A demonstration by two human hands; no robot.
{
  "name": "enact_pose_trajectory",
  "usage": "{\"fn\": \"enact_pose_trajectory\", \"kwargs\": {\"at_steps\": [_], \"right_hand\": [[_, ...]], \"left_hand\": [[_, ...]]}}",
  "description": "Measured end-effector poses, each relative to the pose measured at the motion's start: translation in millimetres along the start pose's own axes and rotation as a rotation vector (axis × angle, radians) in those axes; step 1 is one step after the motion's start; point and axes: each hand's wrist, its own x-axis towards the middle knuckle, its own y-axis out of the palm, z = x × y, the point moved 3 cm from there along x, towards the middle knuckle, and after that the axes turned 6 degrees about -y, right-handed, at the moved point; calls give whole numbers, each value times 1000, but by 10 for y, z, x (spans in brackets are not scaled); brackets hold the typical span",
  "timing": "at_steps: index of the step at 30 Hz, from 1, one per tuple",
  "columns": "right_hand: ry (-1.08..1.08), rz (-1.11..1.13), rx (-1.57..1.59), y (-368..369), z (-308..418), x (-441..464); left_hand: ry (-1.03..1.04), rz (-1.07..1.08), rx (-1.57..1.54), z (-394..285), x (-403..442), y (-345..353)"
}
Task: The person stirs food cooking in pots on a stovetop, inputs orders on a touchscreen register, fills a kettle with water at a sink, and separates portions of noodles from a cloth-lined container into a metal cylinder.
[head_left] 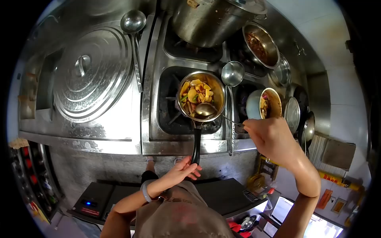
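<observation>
A saucepan (220, 88) stands on the middle front burner, holding sliced yellow and brown food with a few green pieces. My left hand (183, 171) is closed around the end of its black handle (197, 144), with the fingertips showing past the right side. My right hand (268, 137) is closed in a fist on the thin handle of a ladle (206, 109). The ladle's bowl rests among the food at the pan's lower right. Just beyond my right hand is a light-coloured pot (256, 106) with more food inside.
A second ladle (233, 73) lies right of the saucepan, and a third (133, 22) beside the large round lid (95, 75). Behind stands a tall stockpot (210, 23). A steel bowl (262, 44) with dark red contents sits at the back right, near several lids.
</observation>
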Motion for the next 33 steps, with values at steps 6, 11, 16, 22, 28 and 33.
{"fn": "enact_pose_trajectory", "kwargs": {"at_steps": [6,11,16,22,28,33], "right_hand": [[-119,-144,-13,360,38,-316],[-24,-147,-82,739,-91,-415],[-43,-308,-63,699,27,-531],[-44,-312,99,704,-123,-506],[-36,-379,337,495,-172,-625],[-33,-228,184,872,-411,-540]], "left_hand": [[10,46,68,-93,-144,30],[-49,142,138,-65,-343,-178],[-120,160,223,-242,-445,-249],[-80,-88,221,-324,-188,-66],[-69,-276,194,-177,30,94],[-52,-377,112,-153,38,214]]}}
